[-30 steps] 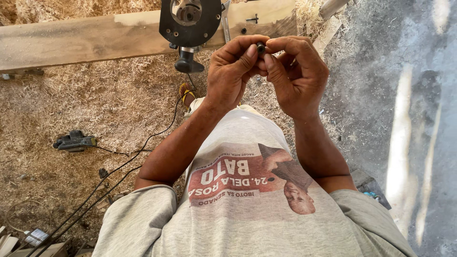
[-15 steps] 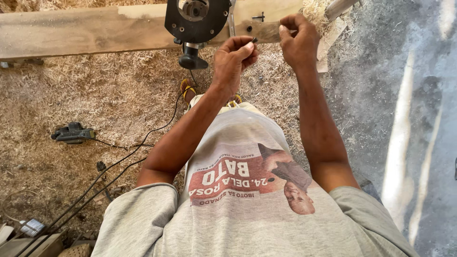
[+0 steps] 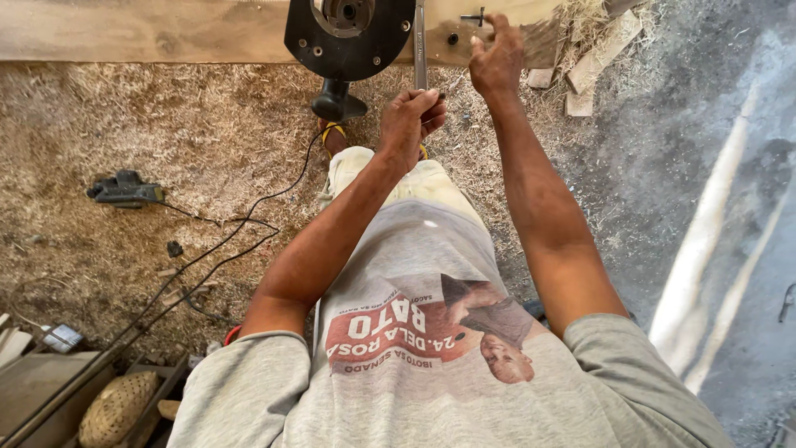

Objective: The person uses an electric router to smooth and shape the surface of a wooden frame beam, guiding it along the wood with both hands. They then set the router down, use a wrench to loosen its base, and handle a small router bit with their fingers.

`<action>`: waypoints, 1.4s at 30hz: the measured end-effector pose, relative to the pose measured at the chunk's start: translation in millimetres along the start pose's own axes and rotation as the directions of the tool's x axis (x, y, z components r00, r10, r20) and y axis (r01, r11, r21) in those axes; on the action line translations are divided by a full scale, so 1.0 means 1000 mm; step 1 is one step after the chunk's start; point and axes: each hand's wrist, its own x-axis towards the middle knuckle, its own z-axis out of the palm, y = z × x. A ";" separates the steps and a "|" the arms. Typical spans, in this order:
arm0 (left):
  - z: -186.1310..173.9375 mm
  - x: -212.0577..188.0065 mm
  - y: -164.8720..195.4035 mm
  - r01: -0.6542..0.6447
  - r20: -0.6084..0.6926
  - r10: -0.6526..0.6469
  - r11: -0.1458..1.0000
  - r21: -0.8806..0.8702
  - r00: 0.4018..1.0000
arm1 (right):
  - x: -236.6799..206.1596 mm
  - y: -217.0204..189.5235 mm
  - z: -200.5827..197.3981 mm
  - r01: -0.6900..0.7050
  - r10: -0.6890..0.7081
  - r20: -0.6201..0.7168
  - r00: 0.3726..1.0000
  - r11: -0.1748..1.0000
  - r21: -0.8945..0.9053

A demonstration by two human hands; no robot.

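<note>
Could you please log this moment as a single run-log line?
left hand: gripping metal bar | right hand: on wooden plank beside small bolt | black router base on plank

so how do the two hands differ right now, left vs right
The left hand is closed around the lower end of a thin metal bar, below the plank's edge. The right hand reaches further, resting on the wooden plank with fingers near a small dark screw. Both are bare and beside the round black router base.
</note>
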 end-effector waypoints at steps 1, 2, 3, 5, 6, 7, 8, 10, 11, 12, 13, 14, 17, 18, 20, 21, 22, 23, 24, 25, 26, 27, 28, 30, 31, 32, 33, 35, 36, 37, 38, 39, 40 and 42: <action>-0.002 0.001 -0.002 0.006 0.011 -0.005 1.000 -0.024 1.000 | 0.007 0.000 0.001 0.078 -0.079 -0.036 0.996 0.996 -0.036; -0.005 0.001 -0.004 0.010 0.022 -0.009 0.999 -0.047 1.000 | 0.012 0.002 0.001 0.156 -0.161 -0.067 0.985 0.985 -0.072; -0.007 0.001 -0.005 0.014 0.030 -0.012 0.997 -0.070 0.999 | 0.017 0.004 0.002 0.208 -0.214 -0.062 0.975 0.973 -0.099; -0.012 0.000 -0.007 0.019 0.035 -0.015 0.995 -0.103 0.999 | 0.027 0.010 0.005 0.308 -0.317 -0.048 0.947 0.940 -0.145; -0.014 -0.002 -0.006 0.021 0.038 -0.017 0.993 -0.117 0.999 | 0.029 0.013 0.008 0.333 -0.344 -0.047 0.938 0.930 -0.157; -0.016 -0.004 -0.006 0.011 0.039 -0.007 0.994 -0.109 0.999 | 0.031 0.016 0.011 0.358 -0.370 -0.049 0.928 0.919 -0.168; -0.018 -0.006 -0.004 0.001 0.042 0.003 0.995 -0.100 0.999 | 0.034 0.020 0.015 0.381 -0.395 -0.052 0.917 0.907 -0.178; -0.020 -0.006 0.001 -0.020 0.051 0.024 0.997 -0.076 0.998 | 0.036 0.023 0.020 0.291 -0.293 -0.012 0.956 0.953 -0.085; -0.019 -0.006 0.004 -0.028 0.056 0.032 0.998 -0.062 0.998 | 0.036 0.024 0.020 0.239 -0.239 0.009 0.971 0.970 -0.043; -0.018 -0.006 0.005 -0.032 0.064 0.035 0.998 -0.050 0.997 | 0.034 0.025 0.020 0.243 -0.243 -0.001 0.970 0.970 -0.014; -0.014 -0.005 0.007 -0.042 0.072 0.046 0.997 -0.061 0.996 | 0.031 0.029 0.018 0.246 -0.246 -0.015 0.969 0.969 0.013; -0.009 -0.004 0.009 -0.051 0.082 0.057 0.996 -0.071 0.995 | 0.027 0.030 0.015 0.250 -0.249 -0.030 0.968 0.967 0.039; 0.012 -0.011 0.011 -0.111 0.087 0.115 0.992 -0.057 0.990 | -0.008 0.018 -0.012 0.310 -0.293 -0.102 0.951 0.908 0.283; 0.021 -0.013 0.015 -0.140 0.089 0.143 0.989 -0.044 0.986 | -0.024 0.012 -0.028 0.312 -0.301 -0.086 0.950 0.887 0.341; 0.040 -0.019 0.025 -0.163 0.135 0.170 0.985 -0.065 0.976 | -0.065 -0.005 -0.065 0.311 -0.318 -0.064 0.946 0.835 0.455; 0.049 -0.023 0.031 -0.170 0.161 0.180 0.983 -0.073 0.971 | -0.085 -0.016 -0.082 0.316 -0.322 -0.076 0.944 0.810 0.495; 0.058 -0.028 0.037 -0.166 0.221 0.190 0.979 -0.121 0.957 | -0.104 -0.026 -0.099 0.322 -0.323 -0.094 0.942 0.783 0.532; 0.067 -0.034 0.045 -0.153 0.284 0.197 0.974 -0.169 0.938 | -0.119 -0.036 -0.115 0.329 -0.322 -0.115 0.940 0.757 0.565; 0.076 -0.039 0.052 -0.134 0.348 0.204 0.967 -0.216 0.915 | -0.130 -0.046 -0.129 0.362 -0.334 -0.152 0.930 0.770 0.525; 0.086 -0.044 0.059 -0.111 0.409 0.192 0.971 -0.213 0.892 | -0.139 -0.055 -0.140 0.395 -0.347 -0.190 0.918 0.783 0.480; 0.093 -0.051 0.066 -0.090 0.466 0.179 0.974 -0.207 0.867 | -0.146 -0.062 -0.150 0.424 -0.360 -0.224 0.905 0.794 0.435; 0.101 -0.058 0.072 -0.071 0.518 0.166 0.977 -0.199 0.839 | -0.151 -0.069 -0.158 0.427 -0.352 -0.247 0.903 0.798 0.426; 0.108 -0.066 0.076 -0.068 0.562 0.162 0.981 -0.184 0.811 | -0.155 -0.075 -0.165 0.432 -0.346 -0.269 0.899 0.799 0.418; 0.122 -0.080 0.086 -0.075 0.642 0.162 0.984 -0.161 0.750 | -0.162 -0.083 -0.174 0.446 -0.335 -0.314 0.888 0.793 0.416; 0.126 -0.087 0.090 -0.095 0.664 0.168 0.985 -0.145 0.728 | -0.168 -0.086 -0.178 0.451 -0.327 -0.335 0.884 0.788 0.420; 0.131 -0.093 0.094 -0.115 0.685 0.174 0.985 -0.132 0.708 | -0.174 -0.088 -0.181 0.454 -0.320 -0.352 0.880 0.784 0.424; 0.135 -0.099 0.097 -0.135 0.704 0.182 0.983 -0.123 0.686 | -0.179 -0.090 -0.185 0.482 -0.340 -0.371 0.864 0.772 0.416; 0.140 -0.111 0.102 -0.127 0.754 0.163 0.986 -0.106 0.637 | -0.188 -0.093 -0.190 0.537 -0.386 -0.399 0.832 0.743 0.400; 0.141 -0.115 0.106 -0.127 0.774 0.158 0.987 -0.100 0.613 | -0.191 -0.095 -0.191 0.550 -0.390 -0.423 0.818 0.744 0.379; 0.143 -0.119 0.109 -0.148 0.797 0.162 0.985 -0.092 0.582 | -0.193 -0.096 -0.193 0.562 -0.394 -0.443 0.806 0.744 0.361; 0.144 -0.122 0.111 -0.168 0.816 0.165 0.982 -0.084 0.554 | -0.196 -0.097 -0.193 0.572 -0.397 -0.460 0.794 0.744 0.346; 0.144 -0.126 0.113 -0.188 0.833 0.166 0.979 -0.076 0.527 | -0.199 -0.098 -0.194 0.584 -0.402 -0.471 0.785 0.733 0.348; 0.144 -0.129 0.115 -0.205 0.843 0.163 0.977 -0.064 0.512 | -0.202 -0.100 -0.193 0.595 -0.405 -0.483 0.776 0.723 0.351; 0.143 -0.136 0.118 -0.233 0.864 0.154 0.971 -0.043 0.479 | -0.210 -0.104 -0.192 0.593 -0.391 -0.489 0.780 0.711 0.378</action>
